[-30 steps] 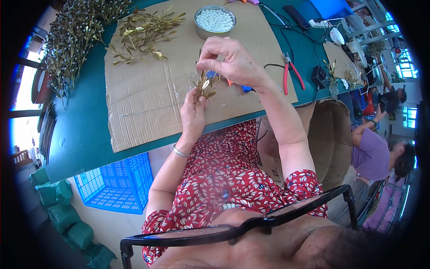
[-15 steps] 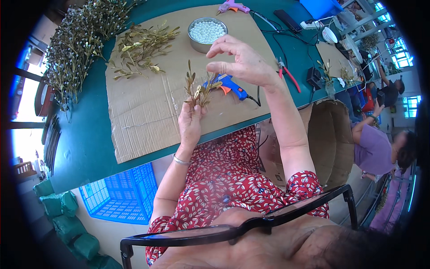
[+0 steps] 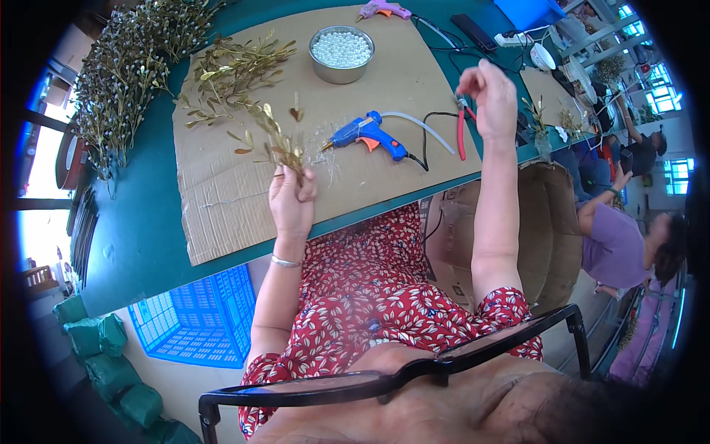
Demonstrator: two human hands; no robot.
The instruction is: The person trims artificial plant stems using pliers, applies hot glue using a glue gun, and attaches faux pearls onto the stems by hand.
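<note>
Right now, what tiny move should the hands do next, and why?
Maybe bring the right hand over to the blue glue gun. I can't see anything in that hand, the left hand holds the leafy sprig, and the gun lies on the table between both hands.

Gold-brown, slender leafy sprig (image 3: 290, 156): some leaves paler, yellowish. Blue plastic pistol-shaped glue gun (image 3: 361, 132): orange trigger. Lilac plastic pistol-shaped glue gun (image 3: 386, 8): orange trigger too. Silvery round metal tin (image 3: 342, 75); glossy pearl-white round beads (image 3: 342, 48). Red-handled metal pliers (image 3: 461, 137). Flat tan cardboard sheet (image 3: 240, 174): plain, faintly ribbed. Smooth teal-green tabletop (image 3: 133, 240). Bright-blue slatted plastic crate (image 3: 214, 303). Red cloth dress (image 3: 362, 296): scattered cream leaf print, touches of dark blue.
</note>
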